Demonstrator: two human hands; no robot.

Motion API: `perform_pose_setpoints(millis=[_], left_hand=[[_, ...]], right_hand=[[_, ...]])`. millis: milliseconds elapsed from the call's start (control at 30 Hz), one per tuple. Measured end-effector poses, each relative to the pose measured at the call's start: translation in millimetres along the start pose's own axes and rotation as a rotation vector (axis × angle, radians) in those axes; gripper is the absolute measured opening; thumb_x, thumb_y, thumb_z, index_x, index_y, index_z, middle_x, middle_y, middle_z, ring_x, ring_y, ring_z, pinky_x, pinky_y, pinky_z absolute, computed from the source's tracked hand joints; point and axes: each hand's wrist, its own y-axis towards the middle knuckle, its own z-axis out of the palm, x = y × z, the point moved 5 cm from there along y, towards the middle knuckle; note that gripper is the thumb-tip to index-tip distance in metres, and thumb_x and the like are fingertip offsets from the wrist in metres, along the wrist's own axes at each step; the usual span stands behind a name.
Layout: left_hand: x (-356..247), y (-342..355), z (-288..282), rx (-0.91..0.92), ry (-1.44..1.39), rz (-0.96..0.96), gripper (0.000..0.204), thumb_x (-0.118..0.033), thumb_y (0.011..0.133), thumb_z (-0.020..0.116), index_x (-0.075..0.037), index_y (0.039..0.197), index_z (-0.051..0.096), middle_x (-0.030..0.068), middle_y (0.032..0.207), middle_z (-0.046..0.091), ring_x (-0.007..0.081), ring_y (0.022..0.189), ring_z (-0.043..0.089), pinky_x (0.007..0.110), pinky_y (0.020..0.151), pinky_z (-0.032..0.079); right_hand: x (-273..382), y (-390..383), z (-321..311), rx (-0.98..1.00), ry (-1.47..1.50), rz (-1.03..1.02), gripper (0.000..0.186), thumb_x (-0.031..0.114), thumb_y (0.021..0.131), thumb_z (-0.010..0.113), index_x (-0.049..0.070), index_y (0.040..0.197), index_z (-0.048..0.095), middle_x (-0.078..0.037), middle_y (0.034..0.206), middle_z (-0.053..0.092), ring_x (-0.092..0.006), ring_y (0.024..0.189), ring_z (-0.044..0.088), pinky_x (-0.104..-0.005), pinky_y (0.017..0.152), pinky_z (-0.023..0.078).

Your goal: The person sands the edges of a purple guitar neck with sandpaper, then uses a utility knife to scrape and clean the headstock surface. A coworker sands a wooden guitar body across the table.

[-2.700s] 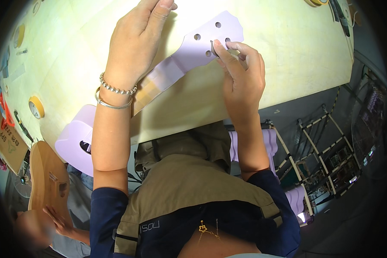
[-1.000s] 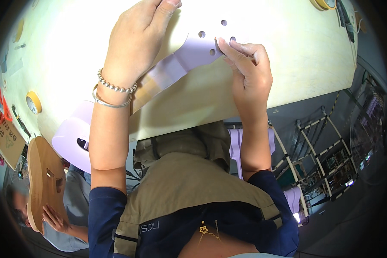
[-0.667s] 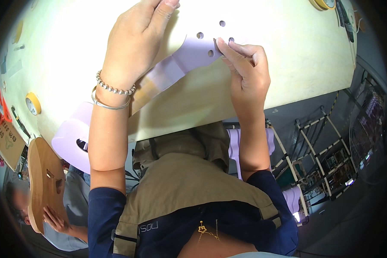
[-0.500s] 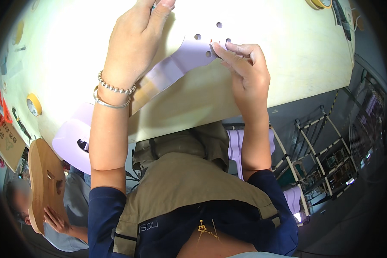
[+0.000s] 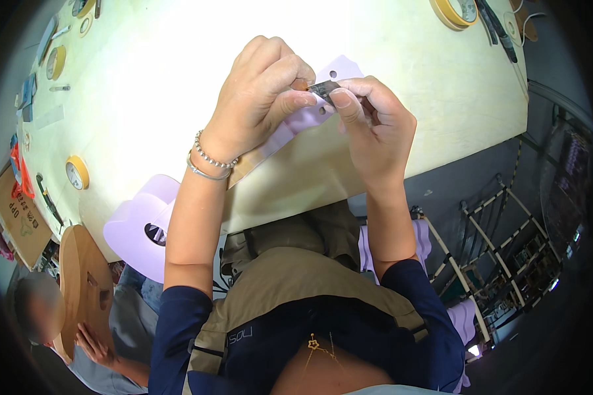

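Over the headstock (image 5: 341, 66) of a lilac guitar, my two hands meet at a small dark grey flat piece (image 5: 325, 91), which looks like sandpaper. My right hand (image 5: 381, 125) pinches one end between thumb and forefinger. The curled fingers and thumb of my left hand (image 5: 263, 92) close on the other end. Round holes show in the headstock, partly covered by my fingers. Tan tape (image 5: 249, 166) covers part of the neck. The guitar's lilac body (image 5: 135, 214) lies to the left, partly behind my left forearm.
Rolls of yellow tape (image 5: 77, 172) lie on the pale table (image 5: 454, 99), with another tape roll (image 5: 456, 12) and dark tools (image 5: 497, 33) at the far right. At lower left a co-worker's hand (image 5: 95, 345) holds a wooden guitar body (image 5: 79, 289). A pipe rack (image 5: 501, 230) stands right.
My left hand has come back toward me and right, meeting the right hand at the dark piece. My right hand has lifted that piece from the headstock. The view has shifted slightly.
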Motion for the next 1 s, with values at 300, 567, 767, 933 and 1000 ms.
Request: perform_pose_setpoints(millis=[300, 567, 767, 933, 1000], left_hand=[[-3, 0, -1, -0.003, -0.033, 0.008, 0.024, -0.031, 0.081, 0.067, -0.009, 0.085, 0.061, 0.0052, 0.079, 0.049, 0.0244, 0.079, 0.046, 0.033, 0.073, 0.04], [-4, -3, 2, 0.028, -0.081, 0.016, 0.026, -0.035, 0.087, 0.062, -0.009, 0.085, 0.063, 0.0048, 0.08, 0.05, 0.0242, 0.079, 0.044, 0.033, 0.077, 0.039], [5, 0, 2, 0.085, -0.123, 0.03, 0.027, -0.036, 0.092, 0.056, -0.009, 0.088, 0.062, 0.005, 0.08, 0.051, 0.0235, 0.08, 0.045, 0.032, 0.078, 0.038], [30, -6, -8, -0.218, -0.313, -0.295, 0.039, -0.037, 0.102, 0.042, -0.004, 0.093, 0.06, 0.0012, 0.089, 0.056, 0.0145, 0.081, 0.047, 0.027, 0.077, 0.037], [44, -11, -15, -0.236, -0.232, -0.416, 0.04, -0.037, 0.103, 0.04, -0.003, 0.092, 0.061, -0.0009, 0.086, 0.056, 0.0126, 0.079, 0.047, 0.027, 0.077, 0.038]], right_hand=[[5, 1, -1, 0.005, -0.086, -0.056, 0.015, 0.015, 0.085, 0.072, 0.002, 0.083, 0.065, -0.007, 0.07, 0.063, -0.0166, 0.06, 0.058, -0.026, 0.054, 0.045], [1, 2, 0, 0.096, -0.069, -0.064, 0.014, 0.015, 0.086, 0.07, 0.002, 0.084, 0.066, -0.007, 0.07, 0.063, -0.0168, 0.059, 0.058, -0.0262, 0.054, 0.045], [-26, -5, 0, 0.22, 0.291, 0.346, 0.015, 0.015, 0.09, 0.067, 0.0, 0.089, 0.068, -0.003, 0.072, 0.064, -0.0097, 0.059, 0.053, -0.0224, 0.055, 0.042], [-38, -22, -3, 0.082, 0.021, 0.17, 0.021, 0.016, 0.094, 0.062, 0.0, 0.106, 0.069, -0.003, 0.084, 0.063, -0.0071, 0.066, 0.052, -0.0196, 0.061, 0.041], [-39, -30, 3, 0.08, -0.125, 0.059, 0.026, 0.002, 0.084, 0.068, 0.01, 0.109, 0.072, -0.007, 0.093, 0.062, -0.0131, 0.072, 0.056, -0.0263, 0.067, 0.046]])
